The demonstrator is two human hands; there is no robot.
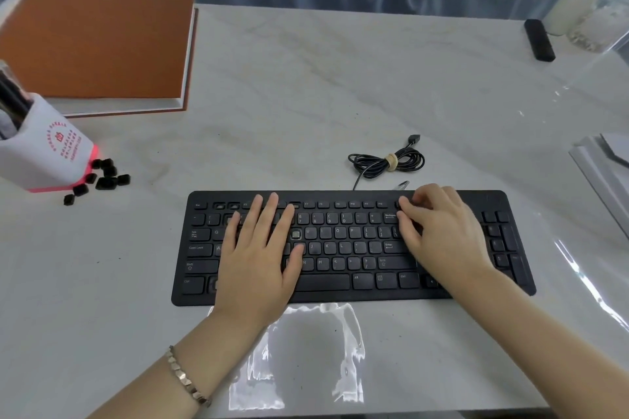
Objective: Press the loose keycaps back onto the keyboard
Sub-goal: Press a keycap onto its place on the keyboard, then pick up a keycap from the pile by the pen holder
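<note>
Step in hand: seating a cap. The keyboard [323, 282] lies at 6 o'clock on the table [306, 95]. The left hand [258, 262] lies flat on its left half, fingers straight and slightly apart, steadying the board. The right hand [442, 235] sits at the board's 1 o'clock, fingers bent with tips down near Backspace; whether a cap lies beneath them cannot be told.

Align each cap squarely over its socket, then press straight down with one fingertip; a tilted cap is likely to jam. A bare socket [296, 234] shows between the hands, and more show in the function row.

The loose keycaps [102, 180] lie well apart from the board, at its 10 o'clock, just beside the foot of a white pen holder [44, 153]. Reaching them requires lifting the left hand. A coiled cable [388, 161] lies at 12 o'clock and a brown book [98, 41] at 11 o'clock; neither obstructs.
</note>
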